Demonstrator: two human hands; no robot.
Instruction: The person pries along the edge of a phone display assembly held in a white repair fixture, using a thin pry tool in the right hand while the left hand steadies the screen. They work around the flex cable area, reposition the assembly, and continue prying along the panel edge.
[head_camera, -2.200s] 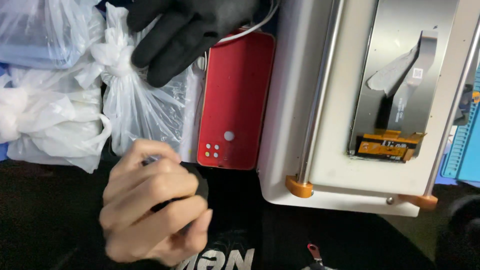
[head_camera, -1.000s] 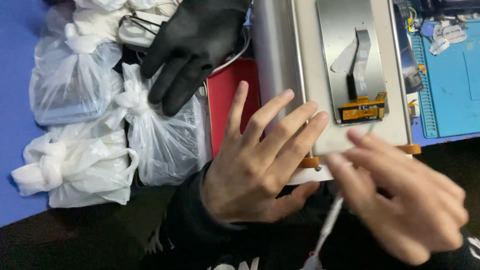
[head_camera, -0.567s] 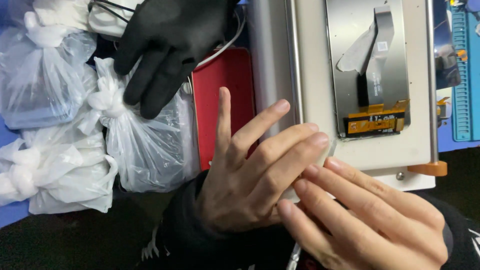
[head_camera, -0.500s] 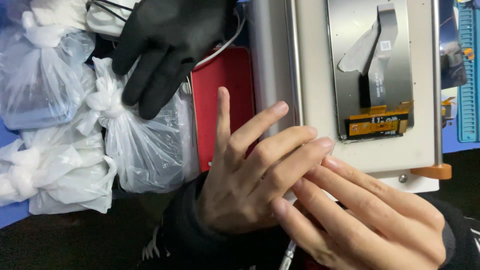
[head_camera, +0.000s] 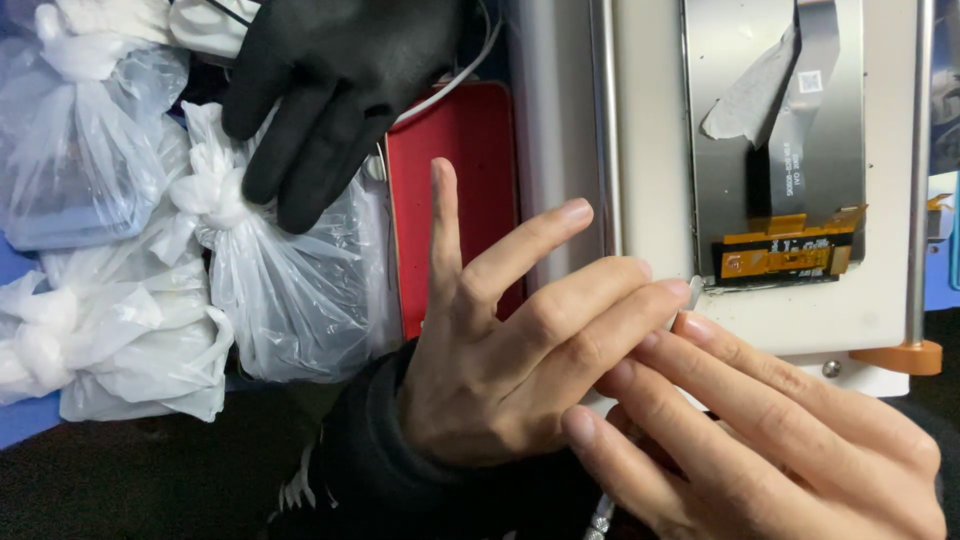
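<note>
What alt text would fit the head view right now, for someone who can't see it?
Two bare hands, left and right, meet fingers spread at the edge of a white fixture holding a phone screen face down with its flex cable showing. A black glove lies over a red phone back beside knotted plastic bags.

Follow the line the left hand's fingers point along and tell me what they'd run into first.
The left hand points up and to the right. Carried straight on, its fingertips would probably first meet the white machine bed, near the lower corner of the screen panel. Height above the bed is unclear.
</note>
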